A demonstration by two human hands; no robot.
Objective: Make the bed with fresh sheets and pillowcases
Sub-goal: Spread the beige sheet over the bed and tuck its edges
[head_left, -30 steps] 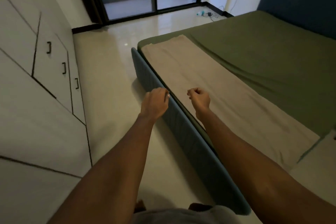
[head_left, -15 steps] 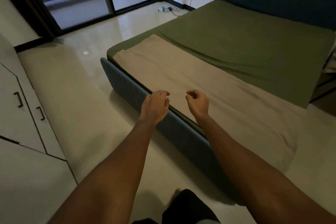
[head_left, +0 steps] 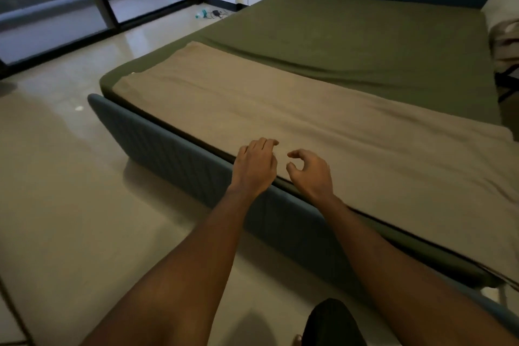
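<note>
Head view: I see green sheet (head_left: 351,45) on bed, tan blanket (head_left: 309,132) across foot. Left hand (head_left: 254,167), right hand (head_left: 310,174) loose, empty, at blanket's 6 o'clock edge. No pillows seen; pillowcases left.

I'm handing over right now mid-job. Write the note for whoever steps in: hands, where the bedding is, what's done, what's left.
Left hand: open, empty, fingers spread over the near edge of the beige blanket.
Right hand: loosely curled, open, holding nothing, just above the same edge.
Bedding: green sheet covers the mattress; the beige blanket lies folded as a strip across the foot, beside the blue footboard.
Done: sheet on, blanket laid.
Left: no pillows on the bed; some pale bedding sits at the right edge of view, too unclear to identify. Pillowcases probably remain.
</note>
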